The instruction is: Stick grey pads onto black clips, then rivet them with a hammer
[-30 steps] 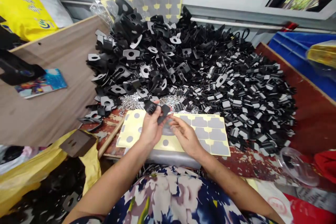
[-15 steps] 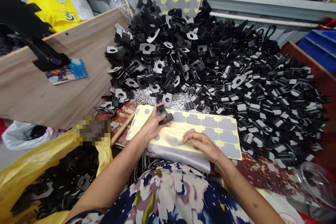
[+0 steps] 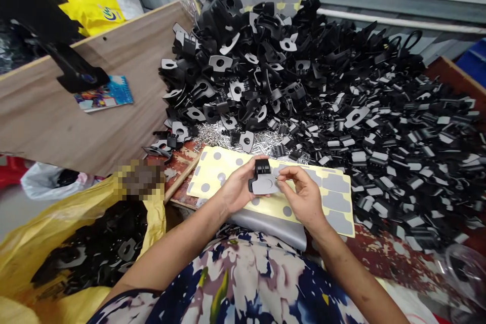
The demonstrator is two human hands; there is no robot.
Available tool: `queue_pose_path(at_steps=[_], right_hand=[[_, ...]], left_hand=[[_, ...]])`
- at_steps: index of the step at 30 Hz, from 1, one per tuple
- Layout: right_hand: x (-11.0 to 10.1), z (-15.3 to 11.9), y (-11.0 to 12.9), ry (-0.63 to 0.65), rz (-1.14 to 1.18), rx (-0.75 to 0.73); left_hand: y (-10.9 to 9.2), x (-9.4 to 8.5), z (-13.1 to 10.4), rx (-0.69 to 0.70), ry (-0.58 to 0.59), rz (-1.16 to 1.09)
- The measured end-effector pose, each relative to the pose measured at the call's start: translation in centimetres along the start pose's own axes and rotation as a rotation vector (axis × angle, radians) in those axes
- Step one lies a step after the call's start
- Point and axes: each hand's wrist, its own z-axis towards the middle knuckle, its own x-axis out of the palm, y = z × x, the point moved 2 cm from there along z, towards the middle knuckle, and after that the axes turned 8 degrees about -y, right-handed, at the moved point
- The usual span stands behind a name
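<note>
while left hand (image 3: 239, 189), partly hidden, clasps black clip (image 3: 261, 167), right hand (image 3: 304, 195) pinches grey sticker (image 3: 262, 186).

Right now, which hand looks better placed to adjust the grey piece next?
Probably the right hand: its thumb and forefinger are at the right-hand edge of the grey piece. The left hand is occupied, holding the black part that the grey piece lies against.

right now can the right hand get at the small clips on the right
Probably yes: the small clips lie just past the sheet, with nothing standing between them and the right hand, though its fingers are at the part in the left hand.
</note>
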Motion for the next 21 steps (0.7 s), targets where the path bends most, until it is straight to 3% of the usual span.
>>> queue_pose_path(at_steps=[21], right_hand=[[0.8, -0.1, -1.2, -0.026, 0.092, 0.060]], left_hand=[[0.7, -0.3, 0.3, -0.007, 0.060, -0.040]])
